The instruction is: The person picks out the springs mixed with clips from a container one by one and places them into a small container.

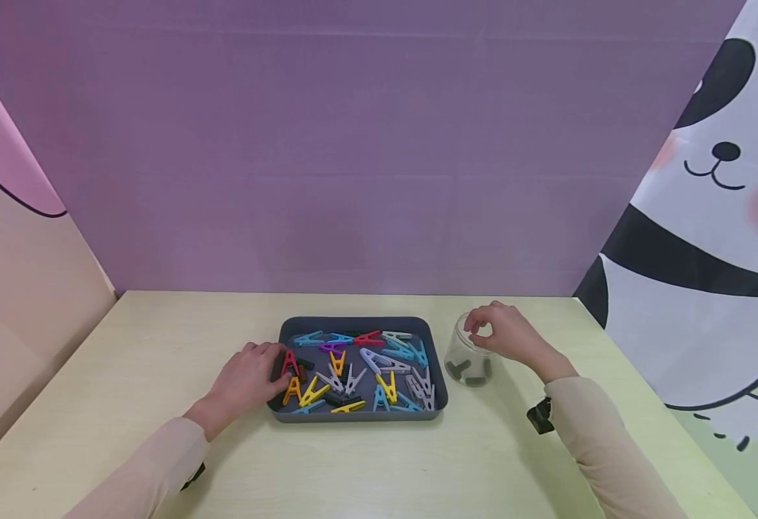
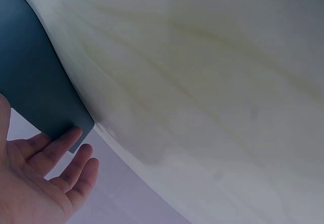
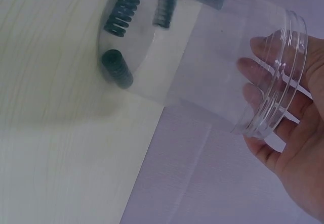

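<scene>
Head view puts our right hand (image 1: 503, 333) at the mouth of the clear jar (image 1: 472, 357), which stands on the desk (image 1: 385, 468) just right of the dark grey tray (image 1: 358, 417); dark coil springs (image 1: 461, 367) lie at the bottom of the jar, while others sit among the coloured plastic clothespins (image 1: 314, 391) in the tray. Our hands are well apart; the right one's fingers bend loosely at the rim, and the right wrist view shows gaps between the fingertips and no spring that we can see in them; our left hand (image 1: 242, 375) rests at the tray's left edge, fingers relaxed, and how firmly it steadies the wall we cannot tell. We judge the step in hand to be dropping a spring into the jar; to do it well, we want the fingertips inside the mouth before they part, then a lift straight up, so that no knuckle catches the ridged neck (image 3: 296, 29); the jar looks light, so a sideways brush could tip it; at the tray, we had best pinch a spring clear of the clothespins.
</scene>
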`<control>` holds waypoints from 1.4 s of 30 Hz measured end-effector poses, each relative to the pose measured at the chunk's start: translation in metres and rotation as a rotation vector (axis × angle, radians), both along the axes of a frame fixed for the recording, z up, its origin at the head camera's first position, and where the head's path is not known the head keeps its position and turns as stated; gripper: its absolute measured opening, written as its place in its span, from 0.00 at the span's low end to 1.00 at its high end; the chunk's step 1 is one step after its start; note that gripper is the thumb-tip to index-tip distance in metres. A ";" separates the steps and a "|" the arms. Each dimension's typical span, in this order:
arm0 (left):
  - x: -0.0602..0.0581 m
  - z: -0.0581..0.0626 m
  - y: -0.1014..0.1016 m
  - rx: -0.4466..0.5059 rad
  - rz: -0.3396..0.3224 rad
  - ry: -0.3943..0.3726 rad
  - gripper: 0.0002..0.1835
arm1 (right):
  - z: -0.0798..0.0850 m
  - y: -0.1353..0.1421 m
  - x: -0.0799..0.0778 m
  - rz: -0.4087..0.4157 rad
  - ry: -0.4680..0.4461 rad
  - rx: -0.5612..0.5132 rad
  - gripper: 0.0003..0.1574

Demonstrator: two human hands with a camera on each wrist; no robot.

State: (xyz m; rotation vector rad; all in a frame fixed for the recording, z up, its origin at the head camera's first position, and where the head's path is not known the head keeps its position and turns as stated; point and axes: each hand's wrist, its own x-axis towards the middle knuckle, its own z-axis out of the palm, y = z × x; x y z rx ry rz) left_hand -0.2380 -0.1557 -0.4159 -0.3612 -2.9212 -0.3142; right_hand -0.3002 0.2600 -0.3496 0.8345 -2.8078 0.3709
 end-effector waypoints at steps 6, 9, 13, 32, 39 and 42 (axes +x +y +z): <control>0.000 0.000 0.000 0.002 -0.002 0.000 0.28 | 0.001 0.000 -0.001 -0.004 -0.016 0.003 0.07; 0.000 0.000 0.000 0.004 0.002 -0.006 0.28 | 0.003 0.000 -0.002 0.001 -0.017 0.006 0.06; 0.000 0.000 0.000 0.007 0.003 -0.009 0.28 | 0.007 -0.001 -0.003 0.010 0.000 0.004 0.06; 0.001 0.000 0.000 0.002 -0.001 0.002 0.28 | 0.029 -0.035 0.007 0.099 0.034 -0.068 0.06; 0.001 0.000 0.000 0.004 -0.003 -0.003 0.28 | 0.016 -0.053 0.012 0.161 0.074 0.014 0.09; 0.001 0.000 0.000 0.002 -0.002 -0.003 0.28 | 0.010 -0.059 0.013 0.169 0.058 0.038 0.08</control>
